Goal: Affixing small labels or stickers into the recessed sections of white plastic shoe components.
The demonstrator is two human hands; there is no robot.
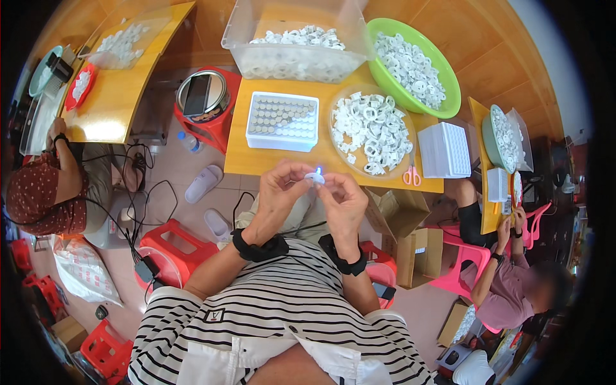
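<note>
Between the fingertips of both hands, just past the near edge of the yellow table (240, 154), is a small white plastic piece (314, 177) with a blue light glowing at its top. My left hand (282, 191) pinches it from one side. From the other side, my right hand (345, 202) grips it with thumb and fingers closed. Beyond my hands stands a white tray (282, 143) holding rows of small round grey discs. To its right, a clear round dish (333, 131) is heaped with white plastic parts.
Pink-handled scissors (412, 176) lie at the table's near right, beside stacked white trays (444, 153). Behind are a clear plastic bin (289, 69) and a green basin (371, 67) of white parts. Red stools (176, 247) and cardboard boxes (410, 256) flank me. Two people sit at side tables.
</note>
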